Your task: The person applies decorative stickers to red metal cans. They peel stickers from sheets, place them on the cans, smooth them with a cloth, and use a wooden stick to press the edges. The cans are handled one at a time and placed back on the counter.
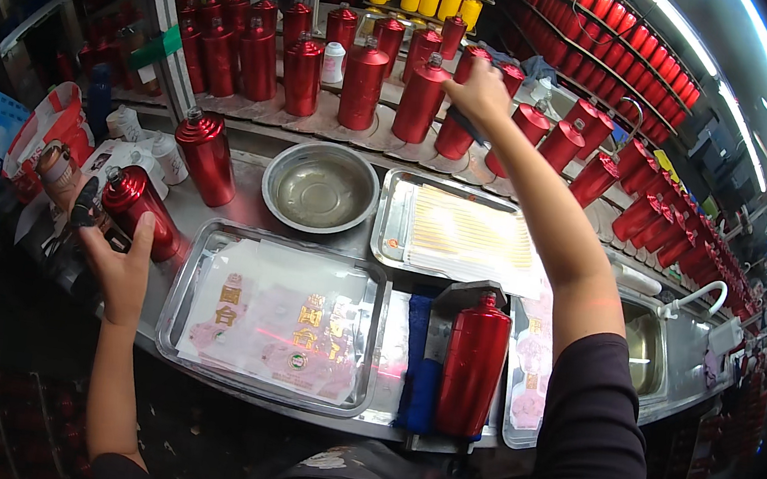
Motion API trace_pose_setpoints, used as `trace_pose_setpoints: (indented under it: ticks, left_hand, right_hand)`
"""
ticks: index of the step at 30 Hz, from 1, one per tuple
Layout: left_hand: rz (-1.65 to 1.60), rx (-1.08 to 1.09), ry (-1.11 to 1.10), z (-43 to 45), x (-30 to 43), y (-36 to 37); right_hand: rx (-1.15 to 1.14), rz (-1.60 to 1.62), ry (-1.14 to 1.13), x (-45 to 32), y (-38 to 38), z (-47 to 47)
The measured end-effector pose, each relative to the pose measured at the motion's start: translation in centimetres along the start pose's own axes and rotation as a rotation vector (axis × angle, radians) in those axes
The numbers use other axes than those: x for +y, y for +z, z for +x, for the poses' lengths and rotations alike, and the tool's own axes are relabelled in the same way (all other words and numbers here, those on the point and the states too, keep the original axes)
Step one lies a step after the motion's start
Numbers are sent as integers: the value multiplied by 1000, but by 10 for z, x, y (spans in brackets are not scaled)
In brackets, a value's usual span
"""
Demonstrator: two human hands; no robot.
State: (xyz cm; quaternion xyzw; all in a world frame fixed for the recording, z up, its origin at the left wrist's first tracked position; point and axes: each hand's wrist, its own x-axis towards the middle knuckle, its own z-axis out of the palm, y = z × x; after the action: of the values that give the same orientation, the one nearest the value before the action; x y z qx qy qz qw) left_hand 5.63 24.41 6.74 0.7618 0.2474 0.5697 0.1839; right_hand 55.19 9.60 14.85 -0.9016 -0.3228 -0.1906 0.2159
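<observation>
My left hand (115, 257), with dark covers on some fingertips, is spread around the near side of a glossy red bottle (143, 210) at the left of the bench; whether it grips the bottle cannot be told. Reaching far forward, my right hand (480, 93) is over the row of red bottles by the neck of one (474, 60); its fingertips are partly hidden and blurred. Another red bottle (205, 157) stands behind the left one. In front of me a red bottle (474, 369) lies in a metal holder beside a blue cloth (419, 387).
A metal tray (376, 353) holds printed transfer sheets, and a second tray (381, 232) holds striped sheets. Between them and the bottle rows is a metal bowl (320, 187) of liquid. White bottles (167, 159) stand at left; a sink (658, 374) is at right.
</observation>
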Motion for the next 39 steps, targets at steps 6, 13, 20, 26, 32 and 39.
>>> trace_pose_setpoints:
  ticks: [6, 13, 20, 26, 32, 39]
  left_hand:
    - [-483, -736, -87, -40, 132, 71]
    - [-495, -1116, -97, -81, 194, 129]
    - [-495, -1012, -377, -89, 167, 131]
    - [-537, -629, -495, -66, 109, 91]
    - [146, 173, -199, -6, 8, 21]
    - [473, 22, -528, 11, -80, 17]
  right_hand:
    - [-265, 63, 270, 124, 36, 45]
    - [-226, 105, 461, 156, 45, 45]
    - [-117, 66, 509, 165, 24, 14]
    - [78, 168, 261, 225, -35, -17]
    - [-72, 475, 4, 158, -132, -58]
    - [-328, 832, -199, 4, -157, -101]
